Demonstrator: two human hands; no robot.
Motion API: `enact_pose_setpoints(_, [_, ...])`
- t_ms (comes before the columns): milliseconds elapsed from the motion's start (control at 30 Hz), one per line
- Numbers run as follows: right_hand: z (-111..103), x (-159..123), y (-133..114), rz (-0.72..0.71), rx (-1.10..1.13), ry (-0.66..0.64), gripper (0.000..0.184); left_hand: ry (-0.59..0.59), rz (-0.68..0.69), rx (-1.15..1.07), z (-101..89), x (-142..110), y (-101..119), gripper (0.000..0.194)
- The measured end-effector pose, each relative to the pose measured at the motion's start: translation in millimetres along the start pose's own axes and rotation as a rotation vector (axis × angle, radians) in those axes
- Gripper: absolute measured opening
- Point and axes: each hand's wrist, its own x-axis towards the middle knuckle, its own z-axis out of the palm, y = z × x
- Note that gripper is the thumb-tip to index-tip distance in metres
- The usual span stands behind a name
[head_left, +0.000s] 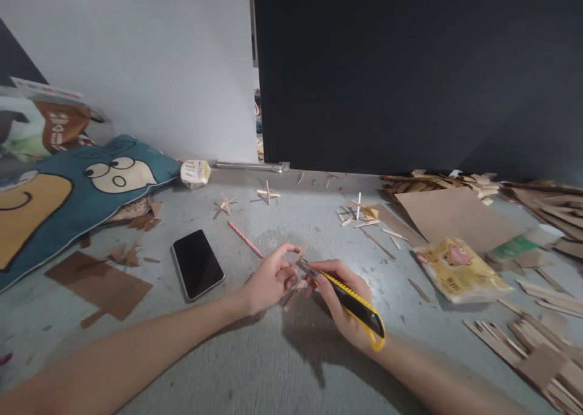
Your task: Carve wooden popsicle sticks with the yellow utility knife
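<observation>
Head view: right hand (339,315) is wrapped firmly round a yellow-and-black cutter (359,313), blade end toward left hand (272,279). Left fingers pinch a small wood piece (299,257) at the cutter's tip, above the grey table (246,360); too blurry to tell if blade touches it. Phone (198,264) lies left, red-and-white stick (245,239) just beyond left hand.

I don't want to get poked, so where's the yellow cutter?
In the head view, the yellow cutter is below and right of centre, gripped in the right hand, its metal end beside the left hand.
</observation>
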Motion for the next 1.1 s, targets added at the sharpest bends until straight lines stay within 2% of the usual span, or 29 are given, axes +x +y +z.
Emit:
enact_pose_setpoints(233, [2.8, -3.5, 4.2, -0.016, -0.048, 0.023, 0.014, 0.0, 0.034, 0.042, -2.7, -0.1, -1.7, 0.03])
enact_pose_setpoints(400, [4.5, -4.1, 7.8, -0.013, -0.092, 0.03, 0.015, -0.064, 0.118, 0.105, -2.1, -3.7, -0.3, 0.05])
enact_pose_setpoints(500, [5.4, -2.3, 9.1, 0.008, -0.148, 0.037, 0.016, -0.089, 0.117, 0.107, 0.0, -4.3, -0.4, 0.059])
enact_pose_setpoints(767, [8.1, 0.2, 4.3, -0.031, -0.245, 0.016, 0.011, -0.051, 0.097, -0.003, 3.8, -4.0, -1.7, 0.055])
enact_pose_setpoints(867, [7.9, -2.5, 4.5, -0.112, -0.24, 0.068, 0.009, -0.011, 0.088, -0.035, 3.9, -3.9, 0.1, 0.051])
enact_pose_setpoints(1000, [8.3, -6.4, 3.4, -0.304, -0.203, 0.098, 0.014, 0.076, 0.055, -0.084, 2.5, -0.1, 1.1, 0.052])
enact_pose_setpoints(1100, [8.9, -6.5, 1.6, -0.343, -0.247, 0.063, 0.017, 0.029, 0.062, -0.097, 1.1, 2.0, -1.1, 0.058])
